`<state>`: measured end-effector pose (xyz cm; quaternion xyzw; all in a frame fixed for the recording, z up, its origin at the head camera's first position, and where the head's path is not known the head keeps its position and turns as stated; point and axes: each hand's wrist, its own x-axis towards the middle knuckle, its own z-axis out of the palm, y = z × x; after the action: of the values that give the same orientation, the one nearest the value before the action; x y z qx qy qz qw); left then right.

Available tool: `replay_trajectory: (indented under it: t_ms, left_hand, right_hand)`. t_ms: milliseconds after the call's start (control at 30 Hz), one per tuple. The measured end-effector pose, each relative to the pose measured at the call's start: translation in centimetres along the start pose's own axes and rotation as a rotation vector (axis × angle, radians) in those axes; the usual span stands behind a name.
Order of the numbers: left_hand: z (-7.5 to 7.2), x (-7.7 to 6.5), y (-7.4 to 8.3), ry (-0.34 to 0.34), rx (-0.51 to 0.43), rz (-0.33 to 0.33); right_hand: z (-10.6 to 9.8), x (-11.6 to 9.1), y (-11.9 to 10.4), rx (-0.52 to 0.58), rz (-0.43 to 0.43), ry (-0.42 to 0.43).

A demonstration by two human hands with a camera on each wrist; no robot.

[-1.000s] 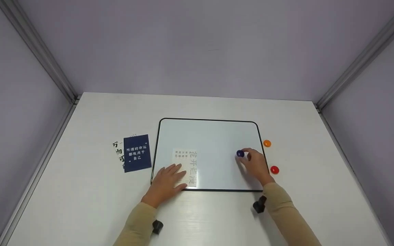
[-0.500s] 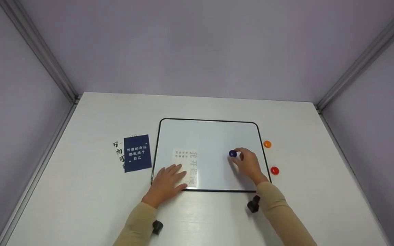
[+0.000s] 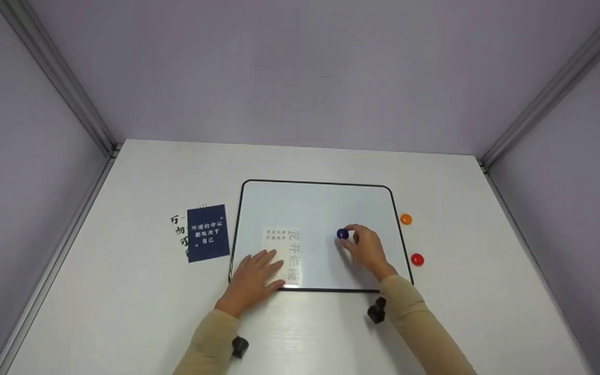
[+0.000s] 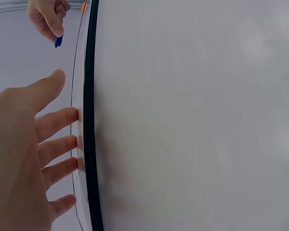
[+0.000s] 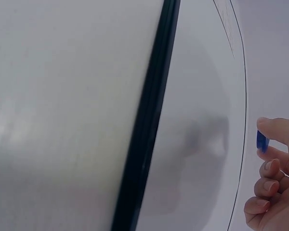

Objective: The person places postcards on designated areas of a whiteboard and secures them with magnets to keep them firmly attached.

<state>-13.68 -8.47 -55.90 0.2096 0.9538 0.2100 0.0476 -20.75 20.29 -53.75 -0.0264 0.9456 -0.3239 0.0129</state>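
Note:
A whiteboard (image 3: 321, 208) with a thin black frame lies flat on the table. On its lower left part is a cream card (image 3: 292, 255) printed with characters, and my left hand (image 3: 253, 278) rests over the card's lower left with fingers spread. Between thumb and index finger my right hand (image 3: 367, 250) pinches a round blue magnet (image 3: 342, 234) over the board, right of the card. In the right wrist view the blue magnet (image 5: 262, 141) is held on edge above the board's surface, other fingers curled below. The left wrist view shows straight left fingertips (image 4: 71, 115) at the card.
Left of the board a dark blue card (image 3: 208, 233) with white characters overlaps a white card (image 3: 179, 229) with black characters. An orange magnet (image 3: 406, 219) and a red magnet (image 3: 417, 259) lie on the white table (image 3: 477, 291), right of the board. Walls enclose the back and sides.
My right hand has moved left across the board with the blue magnet, toward the cream card. The left hand has stayed on the card.

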Motion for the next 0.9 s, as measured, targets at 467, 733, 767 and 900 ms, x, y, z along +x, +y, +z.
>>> replay_trajectory:
  t_ms: [467, 733, 767, 900]
  left_hand:
    - [-0.1, 0.3, -0.1, -0.006, -0.021, -0.005]
    - [-0.1, 0.3, -0.1, -0.002, -0.026, -0.004]
    - [-0.1, 0.2, -0.1, -0.003, -0.027, -0.003]
    - [-0.1, 0.1, 0.0, -0.01, -0.018, -0.001]
  right_hand:
    - [0.9, 0.6, -1.8, -0.009, -0.026, -0.012]
    - [1.4, 0.8, -3.2, -0.034, -0.063, -0.019]
    - [1.5, 0.8, -3.4, -0.033, -0.068, -0.019]
    - [1.8, 0.8, -3.9, -0.025, -0.089, -0.021]
